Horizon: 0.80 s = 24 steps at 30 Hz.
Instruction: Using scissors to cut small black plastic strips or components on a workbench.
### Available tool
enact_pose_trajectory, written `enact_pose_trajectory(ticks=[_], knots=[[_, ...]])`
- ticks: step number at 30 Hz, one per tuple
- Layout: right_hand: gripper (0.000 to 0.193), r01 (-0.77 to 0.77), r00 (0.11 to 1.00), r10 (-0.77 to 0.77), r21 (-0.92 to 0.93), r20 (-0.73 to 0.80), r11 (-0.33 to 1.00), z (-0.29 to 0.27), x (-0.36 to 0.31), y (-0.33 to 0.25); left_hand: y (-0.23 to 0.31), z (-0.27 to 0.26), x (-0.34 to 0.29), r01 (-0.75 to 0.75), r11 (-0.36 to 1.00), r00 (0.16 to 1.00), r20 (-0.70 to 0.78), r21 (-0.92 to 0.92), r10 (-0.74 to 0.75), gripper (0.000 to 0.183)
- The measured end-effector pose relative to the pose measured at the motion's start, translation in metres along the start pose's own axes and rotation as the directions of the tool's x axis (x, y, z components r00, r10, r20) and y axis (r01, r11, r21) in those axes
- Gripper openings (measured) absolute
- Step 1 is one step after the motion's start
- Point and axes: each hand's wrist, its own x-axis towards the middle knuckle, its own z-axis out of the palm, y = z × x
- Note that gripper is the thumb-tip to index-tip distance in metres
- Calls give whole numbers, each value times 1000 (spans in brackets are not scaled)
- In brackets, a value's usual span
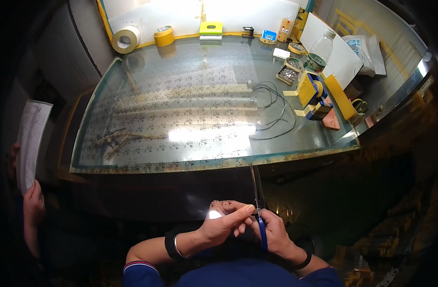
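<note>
Risk: right hand [276, 234] fingers grip blue-handled scissors [258, 201], blades closed, tip upward beside left hand [223, 222] fingers pinching a small piece [219, 206]; slip could nick fingertips.

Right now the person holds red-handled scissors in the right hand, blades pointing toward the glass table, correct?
Not quite: the scissors have blue handles, not red. The head view shows them in the right hand, blades pointing toward the glass table, with the left hand beside them.

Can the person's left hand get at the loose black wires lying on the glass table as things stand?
Probably not at once: the left hand is pinching a small strip beside the blue-handled scissors, and the black wires lie far across the glass table.
</note>
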Motion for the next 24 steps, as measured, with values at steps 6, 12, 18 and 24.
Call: enact_pose_trajectory(ticks=[6, 12, 18, 24], knots=[[24, 57, 998, -57, -2, -10, 998, 0, -1, 4, -6, -1, 0, -8, 1000, 1000, 28, -18, 8, 23], [24, 41, 999, -41, -18, -18, 999, -2, 4, 1, -6, 4, -1, -4, 999, 1000, 19, -42, 5, 19], [26, 28, 999, -29, -32, -23, 999, -2, 4, -2, -6, 4, -1, 16, 1000, 1000, 20, 1, -16, 19], [29, 78, 995, -81, -49, -56, 996, 0, 6, 4, -9, 3, -4, 65, 998, 997, 26, 18, -66, 21]])
